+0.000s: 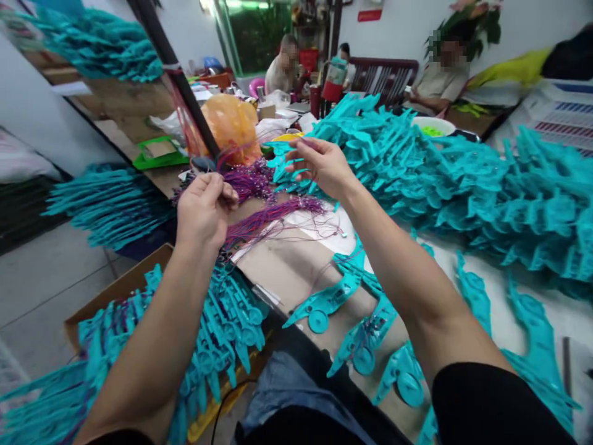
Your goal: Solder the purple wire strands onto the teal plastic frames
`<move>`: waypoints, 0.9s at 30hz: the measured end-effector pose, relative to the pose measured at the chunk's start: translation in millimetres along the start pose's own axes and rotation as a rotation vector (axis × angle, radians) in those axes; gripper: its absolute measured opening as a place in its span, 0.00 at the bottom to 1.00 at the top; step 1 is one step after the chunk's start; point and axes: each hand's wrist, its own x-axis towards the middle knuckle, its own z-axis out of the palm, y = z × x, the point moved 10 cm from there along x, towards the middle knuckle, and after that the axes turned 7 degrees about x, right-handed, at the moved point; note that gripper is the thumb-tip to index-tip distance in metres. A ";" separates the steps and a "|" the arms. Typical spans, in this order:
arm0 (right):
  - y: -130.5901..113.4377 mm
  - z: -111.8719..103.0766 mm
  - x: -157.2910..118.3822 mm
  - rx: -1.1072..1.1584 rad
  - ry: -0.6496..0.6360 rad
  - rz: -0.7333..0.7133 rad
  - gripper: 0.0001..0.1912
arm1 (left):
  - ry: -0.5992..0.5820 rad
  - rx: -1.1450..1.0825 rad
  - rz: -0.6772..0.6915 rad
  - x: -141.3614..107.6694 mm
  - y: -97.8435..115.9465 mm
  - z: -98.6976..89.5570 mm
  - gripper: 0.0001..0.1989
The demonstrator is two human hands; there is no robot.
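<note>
My left hand (201,207) is closed, thumb pressed on the curled fingers, beside the dark post. Further right my right hand (324,165) pinches with thumb and forefinger, its other fingers loosely bent. Thin purple-red wires (252,143) stretch faintly between the two hands; their ends are too fine to follow. Below and between the hands lies a bundle of purple and red wires (264,217) with small pale connectors. A second wire heap (252,180) lies behind it. On the table near my right forearm are several turquoise plastic parts (319,320) with round discs, some with wires on them.
Turquoise parts (445,179) are piled along the table's right and back. A carton (74,327) of wired turquoise parts stands at lower left. A dark post (185,86) rises by my left hand, near an orange bag (231,127). Several people sit in the background.
</note>
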 end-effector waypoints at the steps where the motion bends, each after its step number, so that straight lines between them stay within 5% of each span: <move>1: -0.2 5.8 7.1 -0.041 -0.006 0.001 0.03 | 0.021 -0.017 0.001 4.2 4.7 -10.4 0.09; 8: 5.9 15.3 39.7 -0.661 0.006 -0.038 0.03 | 0.160 -0.083 0.130 29.8 52.7 -89.8 0.13; 11: 6.3 19.8 43.5 -0.641 -0.025 -0.017 0.04 | 0.165 -0.042 0.119 34.9 52.9 -105.9 0.11; 18: 14.2 59.8 43.0 -0.209 -0.217 0.107 0.06 | 0.118 -0.014 0.017 34.1 22.7 -90.6 0.10; 27: 11.3 72.5 26.7 0.099 -0.126 0.102 0.17 | -0.034 0.066 -0.262 17.7 -65.4 -46.8 0.16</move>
